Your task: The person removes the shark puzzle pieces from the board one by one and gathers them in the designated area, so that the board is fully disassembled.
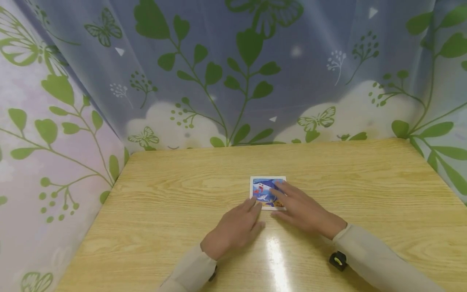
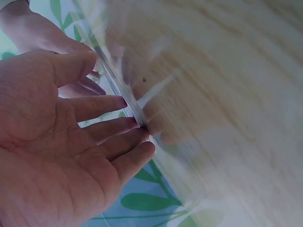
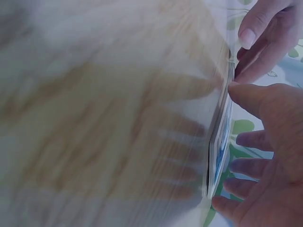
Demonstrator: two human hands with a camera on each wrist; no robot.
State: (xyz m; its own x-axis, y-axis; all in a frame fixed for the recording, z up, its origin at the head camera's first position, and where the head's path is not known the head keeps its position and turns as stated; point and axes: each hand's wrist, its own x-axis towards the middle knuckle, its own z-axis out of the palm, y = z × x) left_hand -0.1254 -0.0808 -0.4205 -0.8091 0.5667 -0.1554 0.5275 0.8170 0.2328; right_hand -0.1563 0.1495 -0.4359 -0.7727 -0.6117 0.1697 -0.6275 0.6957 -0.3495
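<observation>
A small square picture panel (image 1: 262, 190) with a white border and a blue sea scene lies flat on the table. My left hand (image 1: 235, 227) has its fingertips at the panel's near left corner, the fingers almost straight. From the right, my right hand (image 1: 306, 209) reaches over the panel with fingers extended, covering part of its right side. In the right wrist view the panel (image 3: 221, 144) shows a thin layered edge beside that hand's fingers. The left wrist view has the panel's edge (image 2: 124, 90) against the left fingertips.
The wood-grain table (image 1: 175, 182) is glossy and reflects light near its front. A curtain (image 1: 306, 61) printed with leaves and butterflies hangs behind it, with similar cloth at both sides. A black device (image 1: 338, 260) sits at the right cuff.
</observation>
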